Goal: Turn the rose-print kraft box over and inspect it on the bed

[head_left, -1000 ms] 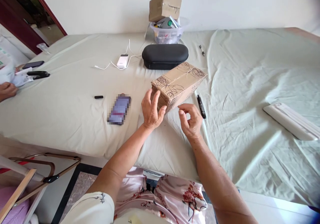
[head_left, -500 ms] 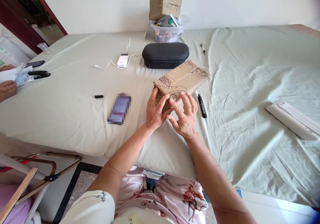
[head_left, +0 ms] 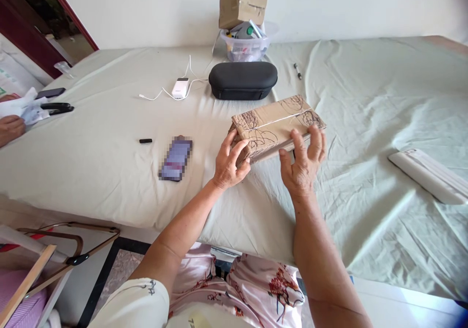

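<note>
A brown cardboard box with scribbled dark loops and a white seam along its top lies in front of me, slightly tilted. My left hand grips its left end, thumb at the near corner and fingers along the end. My right hand is at the box's near right edge, fingers spread and bent. Whether those fingertips press on the cardboard I cannot tell. The black marker is almost wholly hidden behind the box and my right hand.
Behind the box sit a black zip case and a plastic basket carrying another carton. Leftward lie a phone, a black cap and a white power bank. Another person's hand holds papers at far left.
The box has turned and shifted right, covering most of the marker. My right hand has moved right along its near side, away from my left hand, which stays at the left end.
</note>
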`<state>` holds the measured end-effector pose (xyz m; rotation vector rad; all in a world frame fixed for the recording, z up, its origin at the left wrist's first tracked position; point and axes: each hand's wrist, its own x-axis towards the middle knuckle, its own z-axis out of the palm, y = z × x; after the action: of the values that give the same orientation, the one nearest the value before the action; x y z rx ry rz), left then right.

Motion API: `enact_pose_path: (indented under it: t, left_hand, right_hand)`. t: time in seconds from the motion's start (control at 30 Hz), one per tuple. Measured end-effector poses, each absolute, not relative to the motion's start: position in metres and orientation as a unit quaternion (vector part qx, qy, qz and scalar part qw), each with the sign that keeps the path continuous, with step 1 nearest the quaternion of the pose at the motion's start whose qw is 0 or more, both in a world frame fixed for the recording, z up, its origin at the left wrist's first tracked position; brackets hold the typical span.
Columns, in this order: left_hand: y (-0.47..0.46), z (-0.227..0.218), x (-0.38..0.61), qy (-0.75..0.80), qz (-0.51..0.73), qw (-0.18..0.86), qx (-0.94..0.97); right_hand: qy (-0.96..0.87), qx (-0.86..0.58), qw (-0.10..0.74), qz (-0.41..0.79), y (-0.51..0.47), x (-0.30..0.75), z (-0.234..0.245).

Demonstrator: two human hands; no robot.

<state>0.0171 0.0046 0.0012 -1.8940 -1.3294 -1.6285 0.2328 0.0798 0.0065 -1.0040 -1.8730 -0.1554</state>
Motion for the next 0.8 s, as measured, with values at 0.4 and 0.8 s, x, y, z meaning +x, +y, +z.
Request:
enact_pose_path:
  t: [0.4,0.8]
  left_hand:
    - [0.003,0.000,0.007,-0.495,-0.588,0.104,-0.631]
    - [0.010,-0.004,0.001,-0.766,-0.429,-0.075,-0.473]
  right_hand:
    - [-0.674,-0.426,0.584,0.154,0.096,0.238,-0.014]
    - [-0.688,-0.525,0.425,0.265,0.074,0.214,-0.005]
